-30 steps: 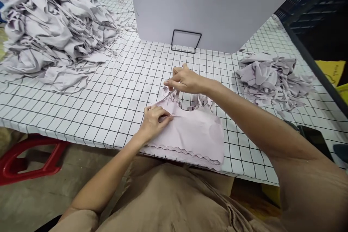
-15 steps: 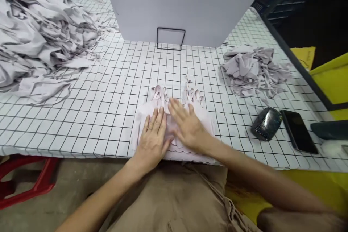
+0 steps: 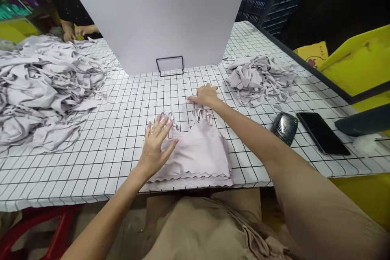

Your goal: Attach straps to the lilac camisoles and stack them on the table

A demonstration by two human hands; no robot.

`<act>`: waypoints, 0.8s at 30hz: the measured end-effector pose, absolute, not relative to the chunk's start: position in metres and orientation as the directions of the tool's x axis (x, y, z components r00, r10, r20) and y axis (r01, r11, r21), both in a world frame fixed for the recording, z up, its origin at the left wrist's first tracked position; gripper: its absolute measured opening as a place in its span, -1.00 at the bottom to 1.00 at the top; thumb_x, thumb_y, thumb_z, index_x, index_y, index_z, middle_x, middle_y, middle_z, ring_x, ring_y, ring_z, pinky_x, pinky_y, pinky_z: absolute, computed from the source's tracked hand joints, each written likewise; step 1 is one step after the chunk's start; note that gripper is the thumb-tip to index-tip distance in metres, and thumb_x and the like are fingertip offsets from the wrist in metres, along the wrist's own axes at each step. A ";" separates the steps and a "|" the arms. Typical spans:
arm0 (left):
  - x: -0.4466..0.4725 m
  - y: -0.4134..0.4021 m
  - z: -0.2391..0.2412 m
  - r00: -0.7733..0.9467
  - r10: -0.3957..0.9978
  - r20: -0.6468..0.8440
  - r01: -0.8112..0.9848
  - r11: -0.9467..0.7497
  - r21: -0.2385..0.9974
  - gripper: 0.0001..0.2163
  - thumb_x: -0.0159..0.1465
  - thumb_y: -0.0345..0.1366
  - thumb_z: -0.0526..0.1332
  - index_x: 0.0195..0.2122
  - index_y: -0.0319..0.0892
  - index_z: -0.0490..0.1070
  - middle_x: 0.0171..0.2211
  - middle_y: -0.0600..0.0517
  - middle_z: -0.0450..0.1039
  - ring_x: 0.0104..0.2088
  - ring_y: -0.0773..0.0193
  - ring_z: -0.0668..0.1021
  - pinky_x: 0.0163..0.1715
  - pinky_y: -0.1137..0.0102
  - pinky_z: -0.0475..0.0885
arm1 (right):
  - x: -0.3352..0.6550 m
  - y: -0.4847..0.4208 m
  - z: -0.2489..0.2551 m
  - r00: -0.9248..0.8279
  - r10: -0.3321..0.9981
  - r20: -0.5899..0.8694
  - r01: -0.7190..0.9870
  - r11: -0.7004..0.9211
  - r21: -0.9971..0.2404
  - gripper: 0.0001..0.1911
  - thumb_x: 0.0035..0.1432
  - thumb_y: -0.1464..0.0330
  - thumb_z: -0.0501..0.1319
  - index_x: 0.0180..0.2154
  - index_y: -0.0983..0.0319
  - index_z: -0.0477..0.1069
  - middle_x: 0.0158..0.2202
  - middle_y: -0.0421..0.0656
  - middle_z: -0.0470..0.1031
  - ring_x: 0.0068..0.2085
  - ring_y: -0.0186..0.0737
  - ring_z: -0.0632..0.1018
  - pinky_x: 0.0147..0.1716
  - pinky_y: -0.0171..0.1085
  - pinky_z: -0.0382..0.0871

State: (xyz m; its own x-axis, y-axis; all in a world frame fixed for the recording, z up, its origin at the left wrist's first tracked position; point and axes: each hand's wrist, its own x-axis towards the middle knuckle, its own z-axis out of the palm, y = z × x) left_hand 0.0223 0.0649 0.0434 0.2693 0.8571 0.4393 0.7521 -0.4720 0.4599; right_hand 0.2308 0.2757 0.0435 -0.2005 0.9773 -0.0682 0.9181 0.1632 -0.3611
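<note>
A stack of pale lilac-grey strappy tops (image 3: pixel 198 150) lies flat at the table's front edge, wavy hems toward me and thin looped straps at the far end. Over the stack's left side, near the left straps, my left hand (image 3: pixel 157 144) is open with its fingers spread. Just beyond the right-hand straps (image 3: pixel 201 114), my right hand (image 3: pixel 207 94) reaches out palm down, its fingers apart. Nothing shows in either hand. Whether the right fingertips touch the strap ends is hard to tell.
A large heap of similar garments (image 3: pixel 45 89) covers the left; a smaller pile (image 3: pixel 262 77) lies at right. A white board (image 3: pixel 170 16) stands ahead with a wire stand (image 3: pixel 170 66). A dark glossy object (image 3: pixel 284 128) and a phone (image 3: pixel 323 133) sit at right. Another person's hands (image 3: pixel 76 32) work far left.
My right hand has moved off the middle of the tops, forward past the right straps. My left hand has lifted and shifted toward the left straps. The camera view has tilted up and turned right.
</note>
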 end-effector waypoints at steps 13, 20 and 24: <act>0.080 0.110 0.066 0.390 0.795 -0.464 -0.362 0.596 0.716 -0.77 0.41 -0.38 0.11 -0.09 -0.37 0.52 -0.11 -0.27 0.62 -0.10 0.09 0.68 0.10 0.15 0.51 | 0.276 0.218 0.121 -0.297 0.885 0.359 0.168 0.418 -0.893 -0.81 0.20 0.19 0.32 -0.24 0.16 0.49 -0.29 -0.19 0.51 -0.24 -0.27 0.50 -0.23 -0.24 0.45; 0.115 0.101 0.062 0.420 0.688 -0.592 -0.483 0.721 0.496 -0.71 0.48 -0.31 0.00 -0.26 -0.33 0.45 -0.16 -0.27 0.62 -0.06 0.08 0.66 0.12 0.14 0.50 | 0.313 0.097 0.109 -0.715 0.638 0.287 0.053 0.458 -0.887 -0.86 0.17 0.22 0.34 -0.28 0.12 0.60 -0.40 -0.20 0.59 -0.31 -0.24 0.54 -0.16 -0.10 0.50; 0.118 0.095 0.059 0.431 0.707 -0.561 -0.487 0.705 0.515 -0.73 0.47 -0.35 0.02 -0.23 -0.34 0.48 -0.18 -0.26 0.62 -0.10 0.07 0.67 0.11 0.07 0.50 | 0.320 0.088 0.080 -0.457 0.879 0.137 0.242 0.271 -0.932 -0.81 0.17 0.21 0.32 -0.31 0.19 0.61 -0.36 -0.13 0.62 -0.34 -0.24 0.58 -0.28 -0.18 0.54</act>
State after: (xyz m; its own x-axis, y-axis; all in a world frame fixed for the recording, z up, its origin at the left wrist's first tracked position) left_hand 0.1185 0.0946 0.0588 0.4309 0.7071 -0.5606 -0.4873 0.7052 0.5150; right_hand 0.3197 0.0879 0.0804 -0.4572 0.8787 0.1368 0.2423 0.2711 -0.9315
